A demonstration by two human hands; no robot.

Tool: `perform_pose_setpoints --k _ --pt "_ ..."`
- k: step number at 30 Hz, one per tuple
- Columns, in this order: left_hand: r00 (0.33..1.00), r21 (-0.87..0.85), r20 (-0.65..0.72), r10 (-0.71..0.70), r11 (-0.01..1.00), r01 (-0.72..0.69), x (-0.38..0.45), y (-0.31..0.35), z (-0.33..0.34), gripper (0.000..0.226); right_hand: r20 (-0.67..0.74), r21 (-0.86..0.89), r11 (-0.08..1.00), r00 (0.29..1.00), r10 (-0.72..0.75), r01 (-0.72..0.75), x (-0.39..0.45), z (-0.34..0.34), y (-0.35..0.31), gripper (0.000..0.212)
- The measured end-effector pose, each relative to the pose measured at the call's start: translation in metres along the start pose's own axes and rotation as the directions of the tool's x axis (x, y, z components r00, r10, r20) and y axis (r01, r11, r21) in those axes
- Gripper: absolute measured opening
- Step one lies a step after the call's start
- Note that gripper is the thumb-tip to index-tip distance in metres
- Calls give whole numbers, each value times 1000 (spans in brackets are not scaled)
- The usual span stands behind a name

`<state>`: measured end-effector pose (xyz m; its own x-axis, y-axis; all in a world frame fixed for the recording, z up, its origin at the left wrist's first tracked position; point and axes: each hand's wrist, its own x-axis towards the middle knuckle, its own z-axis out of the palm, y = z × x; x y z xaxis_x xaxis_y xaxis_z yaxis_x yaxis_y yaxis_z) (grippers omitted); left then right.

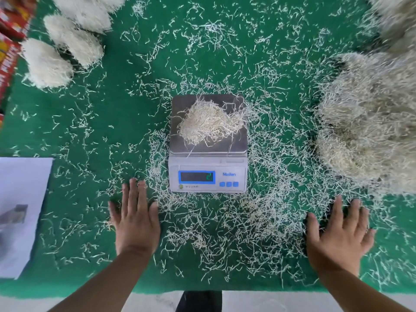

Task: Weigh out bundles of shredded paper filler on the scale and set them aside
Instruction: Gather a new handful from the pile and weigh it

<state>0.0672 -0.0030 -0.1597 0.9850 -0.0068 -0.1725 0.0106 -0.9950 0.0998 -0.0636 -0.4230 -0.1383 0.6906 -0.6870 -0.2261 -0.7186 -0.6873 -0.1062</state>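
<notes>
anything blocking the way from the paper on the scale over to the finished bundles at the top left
Nothing visible does. Between the paper clump on the scale and the bundles lies only green table with loose shreds. Both hands rest flat, nearer the person.

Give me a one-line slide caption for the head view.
Small bundle of shredded paper on the scale; left hand and right hand flat on the green table.

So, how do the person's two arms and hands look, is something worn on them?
Nothing is worn that shows. The left hand and the right hand are bare: no gloves, rings, watch or bracelet. Both forearms are uncovered down to the bottom edge of the picture, with no sleeve in view. The fingernails look short and plain.
</notes>
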Motion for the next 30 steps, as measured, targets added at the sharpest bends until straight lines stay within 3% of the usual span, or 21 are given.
perform_pose_setpoints --k 17,30 --pt "983 -34 -184 15 999 -21 1 3 -1 64 -155 20 996 985 -81 85 0 19 13 85" --pt "984 -52 -176 11 998 -20 2 4 0 66 -113 38 998 992 -48 53 2 15 11 75"
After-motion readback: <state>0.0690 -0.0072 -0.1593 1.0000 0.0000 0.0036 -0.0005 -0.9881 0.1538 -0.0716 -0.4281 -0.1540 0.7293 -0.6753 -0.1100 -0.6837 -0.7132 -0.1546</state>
